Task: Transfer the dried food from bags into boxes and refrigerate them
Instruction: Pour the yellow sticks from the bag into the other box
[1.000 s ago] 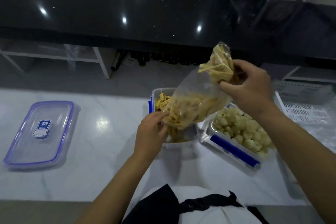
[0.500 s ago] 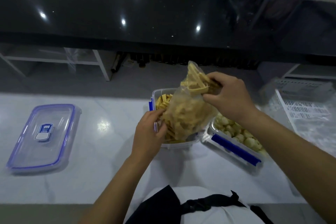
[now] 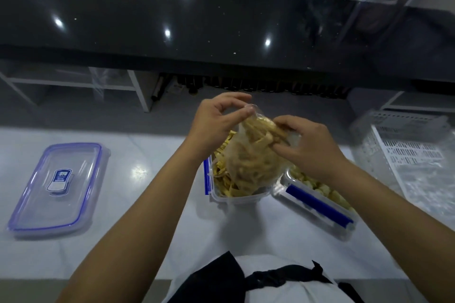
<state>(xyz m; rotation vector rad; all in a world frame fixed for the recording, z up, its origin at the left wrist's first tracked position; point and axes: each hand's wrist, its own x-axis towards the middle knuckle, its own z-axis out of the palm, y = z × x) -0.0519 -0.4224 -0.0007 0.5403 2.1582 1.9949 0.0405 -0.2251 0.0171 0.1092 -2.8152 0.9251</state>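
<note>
A clear plastic bag (image 3: pixel 248 157) full of yellow dried strips rests upside-down on an open clear box with blue clips (image 3: pixel 236 198), which also holds loose strips. My left hand (image 3: pixel 216 125) pinches the bag's top corner between thumb and fingers. My right hand (image 3: pixel 310 147) grips the bag's upper right side, fingers curled into the strips. To the right, a second box (image 3: pixel 320 206) holds pale round dried pieces; my right wrist hides part of it.
A box lid with a blue rim (image 3: pixel 59 187) lies flat at the left of the white counter (image 3: pixel 147 229). A white perforated basket (image 3: pixel 413 150) stands at the right. A raised black counter (image 3: pixel 197 24) runs across the back.
My right hand lowered the bag's raised end onto the box. My left hand left the bag's mouth at the box and rose to pinch the bag's top.
</note>
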